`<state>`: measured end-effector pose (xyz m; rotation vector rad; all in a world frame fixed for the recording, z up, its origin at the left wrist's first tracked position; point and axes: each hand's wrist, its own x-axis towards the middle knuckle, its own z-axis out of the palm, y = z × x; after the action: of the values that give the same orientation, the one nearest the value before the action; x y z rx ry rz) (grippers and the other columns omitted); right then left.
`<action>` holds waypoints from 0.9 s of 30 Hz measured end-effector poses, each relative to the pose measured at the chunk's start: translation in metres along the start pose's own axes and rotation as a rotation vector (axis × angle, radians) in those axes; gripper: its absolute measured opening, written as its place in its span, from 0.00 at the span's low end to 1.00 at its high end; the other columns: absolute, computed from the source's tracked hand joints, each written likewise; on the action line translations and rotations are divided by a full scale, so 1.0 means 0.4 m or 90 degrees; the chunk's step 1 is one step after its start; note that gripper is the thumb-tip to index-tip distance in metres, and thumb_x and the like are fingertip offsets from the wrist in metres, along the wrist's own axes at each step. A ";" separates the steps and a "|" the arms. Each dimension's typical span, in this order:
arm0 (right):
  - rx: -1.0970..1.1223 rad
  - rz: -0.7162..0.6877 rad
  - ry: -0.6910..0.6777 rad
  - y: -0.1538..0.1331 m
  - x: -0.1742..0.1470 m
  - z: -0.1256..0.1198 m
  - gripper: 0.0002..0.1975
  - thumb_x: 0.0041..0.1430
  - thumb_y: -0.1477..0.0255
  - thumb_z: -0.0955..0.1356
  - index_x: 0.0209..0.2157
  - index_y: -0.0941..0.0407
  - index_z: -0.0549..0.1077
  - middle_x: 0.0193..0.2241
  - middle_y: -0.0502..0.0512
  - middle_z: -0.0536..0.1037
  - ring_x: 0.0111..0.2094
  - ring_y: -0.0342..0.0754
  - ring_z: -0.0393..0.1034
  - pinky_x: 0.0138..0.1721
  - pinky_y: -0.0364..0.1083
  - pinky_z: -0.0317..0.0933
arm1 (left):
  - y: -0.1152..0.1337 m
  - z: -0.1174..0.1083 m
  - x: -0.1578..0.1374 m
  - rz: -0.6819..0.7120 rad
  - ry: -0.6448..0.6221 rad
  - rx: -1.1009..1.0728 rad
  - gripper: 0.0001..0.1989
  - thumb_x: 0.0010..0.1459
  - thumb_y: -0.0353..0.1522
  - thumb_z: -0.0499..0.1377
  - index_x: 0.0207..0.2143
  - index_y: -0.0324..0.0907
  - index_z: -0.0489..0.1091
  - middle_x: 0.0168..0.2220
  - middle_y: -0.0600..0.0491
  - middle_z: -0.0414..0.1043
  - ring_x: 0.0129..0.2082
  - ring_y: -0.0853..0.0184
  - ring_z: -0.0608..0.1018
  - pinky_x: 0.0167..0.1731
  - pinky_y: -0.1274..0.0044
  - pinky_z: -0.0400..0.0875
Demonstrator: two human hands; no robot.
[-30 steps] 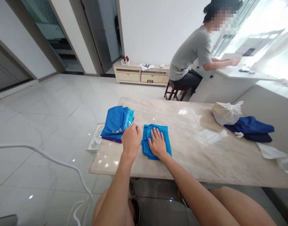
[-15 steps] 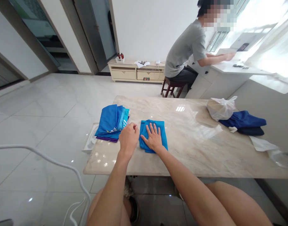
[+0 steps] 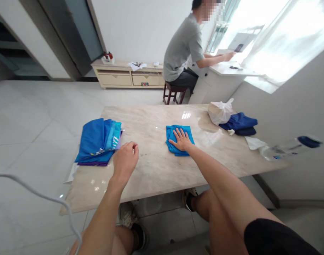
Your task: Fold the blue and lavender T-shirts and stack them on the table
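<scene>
A folded bright-blue cloth (image 3: 171, 139) lies on the marble-look table (image 3: 148, 177). My right hand (image 3: 181, 139) rests flat on top of it, fingers spread. To the left, my left hand (image 3: 126, 156) is curled closed just above the tabletop, with nothing visible in it; its inner fingers are partly hidden. Beside that hand, at the table's left end, sits a stack of folded cloths (image 3: 91, 136) in blue, light blue and purple. The top one has a small print near its lower edge.
Toward the table's right end are a tied white plastic bag (image 3: 220, 111), a dark-blue cloth bundle (image 3: 240, 124), a white paper (image 3: 254, 143) and a clear bottle (image 3: 286, 148) lying down. A person (image 3: 181, 49) sits at a white desk beyond. A white cable (image 3: 40, 194) hangs at left.
The blue cloth has slid right across the table under my right hand, farther from the stack. My left hand stays closed near the stack. The view has turned to the right.
</scene>
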<state>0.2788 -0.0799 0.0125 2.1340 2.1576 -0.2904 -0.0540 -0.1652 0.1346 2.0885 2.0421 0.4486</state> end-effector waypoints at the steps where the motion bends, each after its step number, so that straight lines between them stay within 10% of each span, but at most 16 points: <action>1: -0.001 0.005 0.006 0.056 -0.019 -0.002 0.48 0.75 0.40 0.52 0.82 0.56 0.43 0.82 0.57 0.35 0.82 0.62 0.26 0.79 0.66 0.30 | 0.012 0.005 0.001 0.005 -0.002 0.011 0.13 0.74 0.36 0.53 0.46 0.47 0.79 0.46 0.48 0.85 0.48 0.56 0.84 0.41 0.72 0.74; 11: -0.038 0.081 0.051 0.587 -0.316 0.011 0.41 0.79 0.51 0.57 0.82 0.56 0.45 0.82 0.57 0.39 0.82 0.59 0.29 0.79 0.62 0.32 | 0.165 0.069 0.022 0.054 -0.053 0.059 0.15 0.73 0.39 0.52 0.46 0.48 0.79 0.48 0.48 0.85 0.47 0.53 0.83 0.39 0.70 0.74; 23: -0.064 -0.034 0.099 0.817 -0.310 -0.015 0.40 0.80 0.54 0.62 0.80 0.64 0.51 0.81 0.68 0.45 0.82 0.58 0.33 0.78 0.58 0.36 | 0.175 0.141 -0.003 0.102 -0.122 0.134 0.16 0.73 0.41 0.51 0.46 0.49 0.78 0.49 0.50 0.85 0.48 0.54 0.83 0.41 0.69 0.74; 27: -0.049 -0.025 0.085 0.821 -0.289 -0.024 0.37 0.79 0.54 0.63 0.74 0.68 0.65 0.75 0.78 0.61 0.77 0.62 0.54 0.72 0.61 0.53 | 0.175 0.159 -0.018 0.128 -0.131 0.106 0.15 0.74 0.38 0.52 0.46 0.47 0.79 0.48 0.49 0.85 0.49 0.57 0.84 0.41 0.72 0.74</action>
<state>0.6091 -0.1901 0.0222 2.1286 2.2432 -0.0689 0.0333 -0.1698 0.0982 2.3380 1.8191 0.0881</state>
